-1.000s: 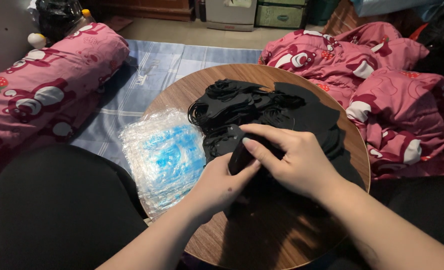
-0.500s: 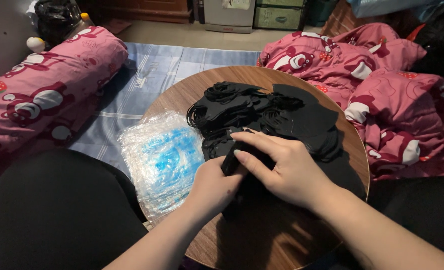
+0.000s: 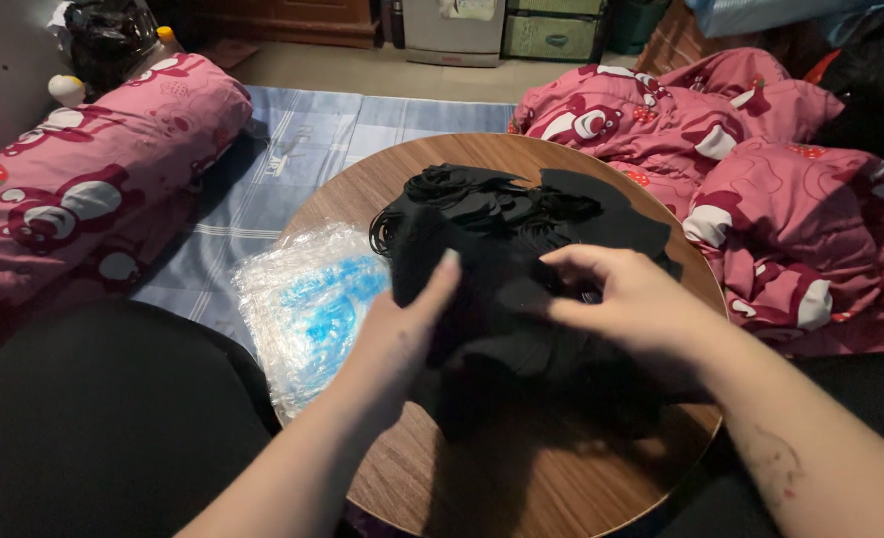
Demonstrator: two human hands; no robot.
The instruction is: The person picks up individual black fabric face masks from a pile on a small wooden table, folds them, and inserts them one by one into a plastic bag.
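Black masks lie in one heap, too tangled to count, on one round desk. Left hand lies spread upon them; right hand pinches one. One plastic packet lies beside.

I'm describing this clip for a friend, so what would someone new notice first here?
First, the heap of black fabric pieces piled on the round wooden table, with the left hand and right hand both resting on it. Next, the crinkled clear plastic bag with blue contents at the table's left edge. Pink patterned bedding, a bolster at left and a blanket at right, frames the scene.
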